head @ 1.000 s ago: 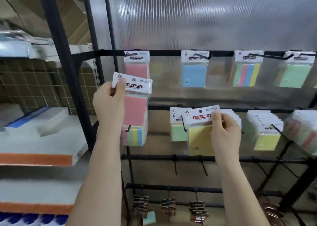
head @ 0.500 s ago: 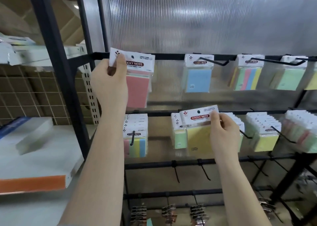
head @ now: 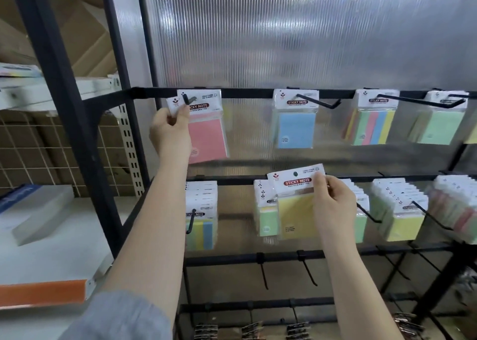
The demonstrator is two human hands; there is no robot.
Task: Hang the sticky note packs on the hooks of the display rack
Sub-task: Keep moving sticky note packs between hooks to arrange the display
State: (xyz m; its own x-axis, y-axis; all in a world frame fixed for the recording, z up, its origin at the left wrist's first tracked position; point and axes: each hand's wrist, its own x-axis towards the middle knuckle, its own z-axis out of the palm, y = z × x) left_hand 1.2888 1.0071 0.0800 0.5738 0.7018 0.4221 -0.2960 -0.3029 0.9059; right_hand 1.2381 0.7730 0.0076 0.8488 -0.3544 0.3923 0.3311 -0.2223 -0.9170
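Two packs are in my hands at the display rack point(head: 232, 93). My left hand point(head: 170, 130) pinches the white header card of the pink sticky note pack point(head: 207, 135) between thumb and curled fingers, up at the top rail's leftmost hook point(head: 186, 99). That hook's tip shows in front of the card, but my thumb and motion blur cover the hole, so I cannot tell whether the pack is fully seated. A second header card sits just behind it, its pad hidden.

My right hand point(head: 333, 205) grips the yellow sticky note pack point(head: 296, 215) by the right end of its header, fingers curled around the edge. The pack is held in front of the middle rail, its punched hole free of any hook, and it covers most of the green packs point(head: 264, 218) hanging behind it.

Along the top rail hang a blue pack point(head: 296, 130), a striped multicolour pack point(head: 371, 128) and a pale green pack point(head: 438, 128), the last cut off near the right edge. Lower right, stacked packs blur together. Binder clips point(head: 251, 332) at the bottom are cropped by the frame. At left, a shelf point(head: 51, 270) with an orange edge is smeared.
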